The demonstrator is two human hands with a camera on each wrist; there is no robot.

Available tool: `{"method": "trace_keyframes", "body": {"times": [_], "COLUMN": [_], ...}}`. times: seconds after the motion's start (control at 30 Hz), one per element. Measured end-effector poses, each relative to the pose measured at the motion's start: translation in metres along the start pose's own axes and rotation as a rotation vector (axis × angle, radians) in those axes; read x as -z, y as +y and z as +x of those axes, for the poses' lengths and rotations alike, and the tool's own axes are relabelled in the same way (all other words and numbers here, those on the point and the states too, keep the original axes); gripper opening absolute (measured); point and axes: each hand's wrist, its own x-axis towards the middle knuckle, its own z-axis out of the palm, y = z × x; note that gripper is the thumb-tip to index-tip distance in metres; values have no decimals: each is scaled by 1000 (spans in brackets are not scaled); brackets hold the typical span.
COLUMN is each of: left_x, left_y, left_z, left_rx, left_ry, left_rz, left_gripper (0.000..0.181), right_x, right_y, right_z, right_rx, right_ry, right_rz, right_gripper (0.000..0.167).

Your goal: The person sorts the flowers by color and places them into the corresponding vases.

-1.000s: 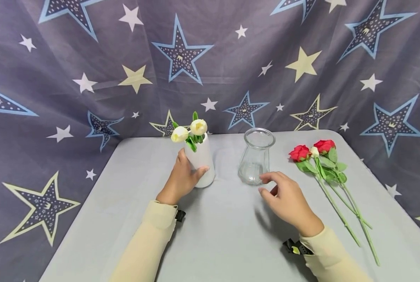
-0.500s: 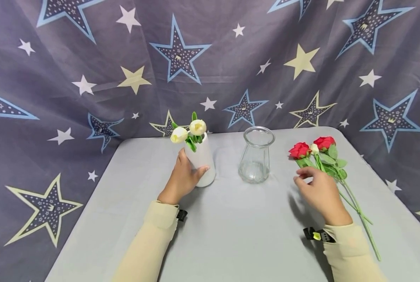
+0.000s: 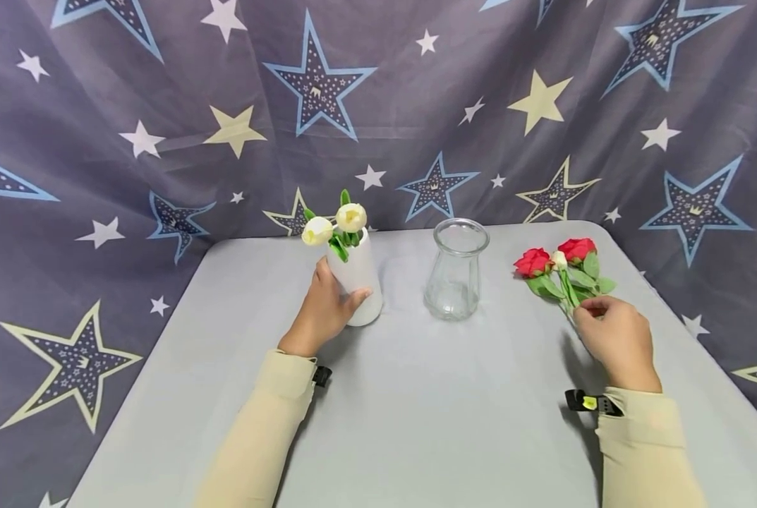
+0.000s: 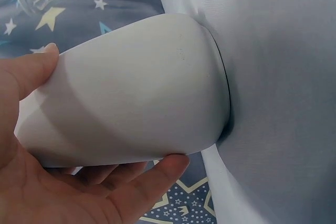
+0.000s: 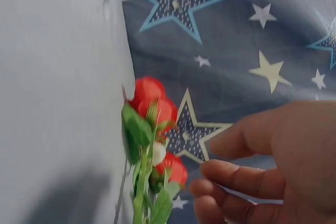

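Through the head camera I see a person's left hand [image 3: 323, 303] wrapped around a slim white vase [image 3: 358, 271], thumb on one side and fingers on the other. The vase stands toward the far side of the table, left of centre. The left wrist view brings me close to its surface: smooth, matte, finely speckled in one spot, with a rounded lower edge. Two cream tulips [image 3: 351, 217], plump and egg-shaped, lean from its mouth among glossy green leaves.

To the right of the white vase, well apart from it, I see a clear glass vase [image 3: 452, 282] with a thick round rim, a pinched neck, faint vertical ribs and a broader base.

Farther right lie two red roses [image 3: 533, 263] with ruffled, layered petals, a small white bud [image 3: 559, 259] between them, and flat, toothed-looking leaves. The right hand [image 3: 619, 339] is just above their green stems, covering much of them from my overhead angle. The right wrist view shows its fingers loosely bent, a narrow gap between thumb and forefinger, gripping nothing.

A pale grey cloth, lightly creased, covers the table [image 3: 429, 409]. Behind hangs a softly rippled purple-grey curtain [image 3: 384, 141] printed with stars, some solid, some outlined and dotted. Both sleeves [image 3: 251, 430] are cream fabric with folded cuffs.
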Motion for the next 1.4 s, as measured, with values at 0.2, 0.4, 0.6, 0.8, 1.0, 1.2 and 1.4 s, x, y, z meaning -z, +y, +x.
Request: {"method": "trace_keyframes", "body": {"times": [0.2, 0.4, 0.6, 0.8, 1.0, 1.2, 1.4], "left_x": [-1, -1, -2, -1, 2, 2, 1], "left_y": [-1, 1, 2, -1, -2, -1, 2], "left_z": [3, 6, 6, 3, 0, 0, 0], "left_rx": [2, -31, -22, 10, 14, -7, 13], "left_ry": [-6, 6, 1, -8, -11, -1, -11], "left_rz": [6, 10, 14, 24, 0, 0, -26], "left_gripper": [99, 98, 98, 99, 98, 97, 97], "right_x": [-1, 0, 5, 4, 2, 4, 6], "right_y": [13, 19, 22, 25, 25, 24, 27], "right_z": [2, 7, 8, 11, 13, 13, 13], "right_rx": [-31, -11, -34, -83, -117, -130, -153], "right_ry": [-26, -49, -77, -123, -150, -162, -204], "right_rz": [-51, -90, -122, -158, -171, -176, -196], "right_gripper": [37, 38, 39, 42, 42, 43, 43]}}
